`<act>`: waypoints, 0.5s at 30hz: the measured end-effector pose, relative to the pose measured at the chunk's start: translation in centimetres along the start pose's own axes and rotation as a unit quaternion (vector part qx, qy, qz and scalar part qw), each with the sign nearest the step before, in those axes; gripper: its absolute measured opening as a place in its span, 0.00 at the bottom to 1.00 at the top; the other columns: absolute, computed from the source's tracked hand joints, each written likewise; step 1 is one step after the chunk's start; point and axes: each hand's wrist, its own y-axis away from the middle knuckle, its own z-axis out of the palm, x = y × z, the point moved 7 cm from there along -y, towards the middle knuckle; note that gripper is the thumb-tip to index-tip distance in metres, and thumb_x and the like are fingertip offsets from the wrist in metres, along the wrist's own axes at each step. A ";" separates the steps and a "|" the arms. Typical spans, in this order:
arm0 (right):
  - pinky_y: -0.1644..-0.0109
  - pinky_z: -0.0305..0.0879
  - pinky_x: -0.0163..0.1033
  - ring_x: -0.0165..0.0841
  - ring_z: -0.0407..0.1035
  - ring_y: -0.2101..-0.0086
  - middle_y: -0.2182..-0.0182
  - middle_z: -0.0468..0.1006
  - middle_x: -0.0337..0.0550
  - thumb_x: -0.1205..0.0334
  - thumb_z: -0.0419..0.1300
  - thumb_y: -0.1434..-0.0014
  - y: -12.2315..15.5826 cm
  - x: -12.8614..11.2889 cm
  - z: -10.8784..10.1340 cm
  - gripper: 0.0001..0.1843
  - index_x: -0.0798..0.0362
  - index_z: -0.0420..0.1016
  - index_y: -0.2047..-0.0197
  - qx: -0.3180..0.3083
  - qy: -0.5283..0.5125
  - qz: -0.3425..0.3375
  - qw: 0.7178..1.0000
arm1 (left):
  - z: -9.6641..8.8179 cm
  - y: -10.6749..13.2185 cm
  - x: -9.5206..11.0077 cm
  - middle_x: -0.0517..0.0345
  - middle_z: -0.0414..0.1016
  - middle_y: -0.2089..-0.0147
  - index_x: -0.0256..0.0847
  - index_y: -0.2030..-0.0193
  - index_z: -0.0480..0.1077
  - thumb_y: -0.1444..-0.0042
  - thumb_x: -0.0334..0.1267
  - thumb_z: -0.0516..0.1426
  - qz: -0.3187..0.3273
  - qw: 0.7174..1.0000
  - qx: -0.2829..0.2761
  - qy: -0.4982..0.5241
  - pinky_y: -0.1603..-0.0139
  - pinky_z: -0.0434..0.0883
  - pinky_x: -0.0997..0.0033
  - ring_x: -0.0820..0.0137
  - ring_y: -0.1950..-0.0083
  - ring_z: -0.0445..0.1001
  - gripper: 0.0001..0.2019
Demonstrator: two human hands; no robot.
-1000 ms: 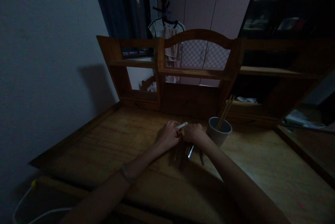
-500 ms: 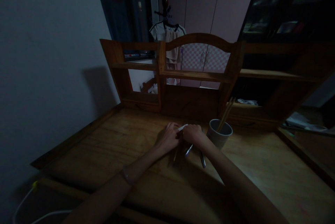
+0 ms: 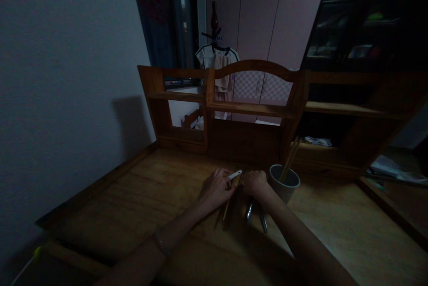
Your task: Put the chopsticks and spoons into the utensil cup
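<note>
My left hand (image 3: 217, 190) is closed around a white handle (image 3: 235, 174) with a small hole at its tip; the other end is hidden in the fingers. Several thin chopsticks (image 3: 226, 212) lie on the tabletop under and beside this hand. My right hand (image 3: 256, 184) is curled shut, knuckles up, a short way to the right. Two shiny metal utensils (image 3: 249, 212) stick out below it towards me, their far ends covered by the hand. Just right of that hand stands a grey cup (image 3: 284, 190) with wooden chopsticks (image 3: 290, 159) leaning in it.
The wooden desk (image 3: 160, 183) carries a shelf unit (image 3: 254, 108) along its back edge. A wall (image 3: 73, 98) closes off the left side. Papers (image 3: 394, 170) lie beyond the right edge, and a white cable (image 3: 25, 270) hangs at the lower left. The room is dim.
My hands, close together before, have moved apart, the right one shifting right with the metal utensils. More of the white handle and chopsticks shows. The camera has tilted up slightly.
</note>
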 end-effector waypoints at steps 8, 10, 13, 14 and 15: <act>0.55 0.67 0.44 0.45 0.74 0.55 0.56 0.78 0.61 0.65 0.54 0.40 0.1 -0.1 -0.2 0.15 0.59 0.78 0.54 0.024 0.000 0.004 1.000 | 0.1 -0.1 0.0 0.54 0.69 0.50 0.40 0.73 0.73 0.46 0.34 0.58 -0.007 1.000 -0.010 0.004 0.45 0.67 0.62 0.63 0.47 0.66 0.06; 0.56 0.67 0.43 0.44 0.74 0.55 0.55 0.78 0.62 0.65 0.52 0.39 0.0 -0.1 -0.6 0.16 0.59 0.78 0.53 0.042 -0.009 0.007 0.999 | 0.2 -0.1 0.0 0.53 0.69 0.49 0.41 0.71 0.74 0.46 0.34 0.58 -0.010 1.000 -0.018 0.000 0.46 0.67 0.62 0.62 0.46 0.66 0.05; 0.56 0.67 0.43 0.43 0.74 0.55 0.55 0.78 0.61 0.63 0.48 0.36 -0.2 -0.3 -0.9 0.19 0.58 0.77 0.53 0.070 -0.026 0.003 0.997 | 0.2 -0.1 0.1 0.53 0.69 0.48 0.44 0.65 0.76 0.45 0.36 0.58 -0.015 1.000 -0.026 -0.008 0.46 0.67 0.62 0.61 0.45 0.65 0.05; 0.57 0.67 0.43 0.43 0.74 0.55 0.56 0.78 0.60 0.62 0.48 0.36 -0.3 -0.5 -0.8 0.19 0.57 0.78 0.54 0.072 -0.031 0.000 0.997 | 0.2 -0.1 0.1 0.53 0.69 0.48 0.44 0.64 0.76 0.45 0.37 0.58 -0.015 0.999 -0.028 -0.010 0.46 0.67 0.62 0.60 0.45 0.65 0.06; 0.57 0.67 0.43 0.44 0.74 0.56 0.56 0.79 0.59 0.61 0.48 0.36 -0.4 -0.6 -0.7 0.19 0.57 0.78 0.54 0.072 -0.035 -0.004 0.997 | 0.2 -0.1 0.1 0.53 0.69 0.48 0.45 0.63 0.76 0.45 0.38 0.58 -0.015 0.999 -0.030 -0.012 0.46 0.67 0.62 0.61 0.45 0.65 0.06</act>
